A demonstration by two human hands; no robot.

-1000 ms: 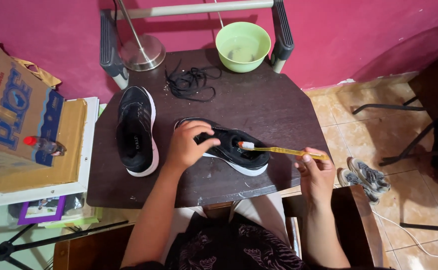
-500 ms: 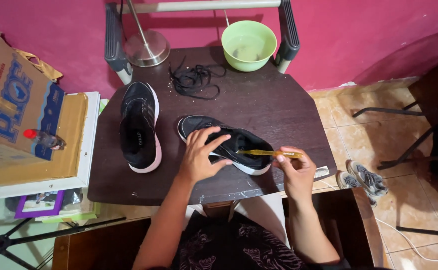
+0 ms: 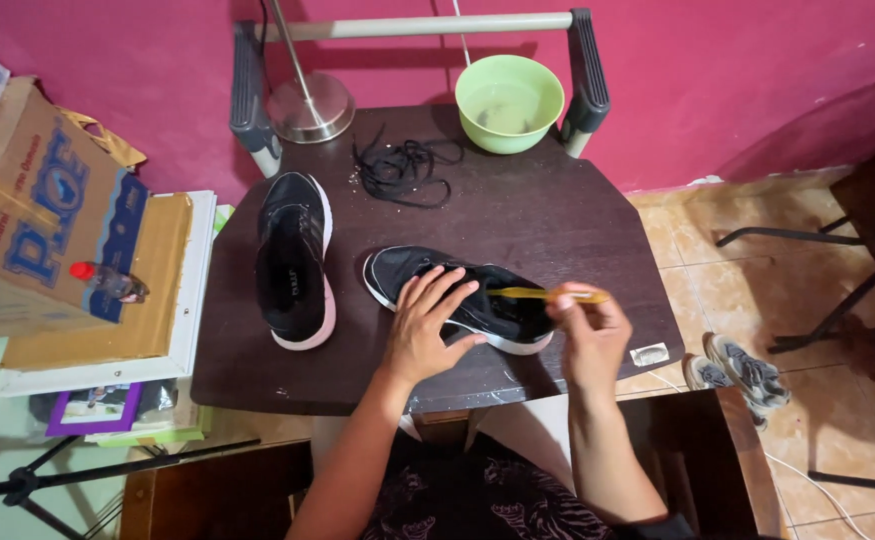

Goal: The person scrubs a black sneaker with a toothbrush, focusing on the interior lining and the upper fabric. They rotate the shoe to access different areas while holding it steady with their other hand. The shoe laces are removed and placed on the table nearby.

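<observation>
A black shoe with a white sole (image 3: 407, 270) lies on its side on the dark wooden table (image 3: 557, 220). My left hand (image 3: 425, 325) rests flat on its middle, fingers spread, pinning it down. My right hand (image 3: 587, 335) pinches a yellow toothbrush (image 3: 542, 294) by the handle, its head pointing left over the shoe's heel end. A second black shoe (image 3: 292, 258) stands upright to the left. Loose black laces (image 3: 402, 168) lie further back.
A green bowl of water (image 3: 508, 100) sits at the table's back edge, next to a metal lamp base (image 3: 308, 105). A cardboard box (image 3: 37, 215) and boards stand on the left. Grey sandals (image 3: 737, 368) lie on the tiled floor at right.
My right hand drew the toothbrush leftward, closer over the shoe. My left hand stays pressed on the shoe.
</observation>
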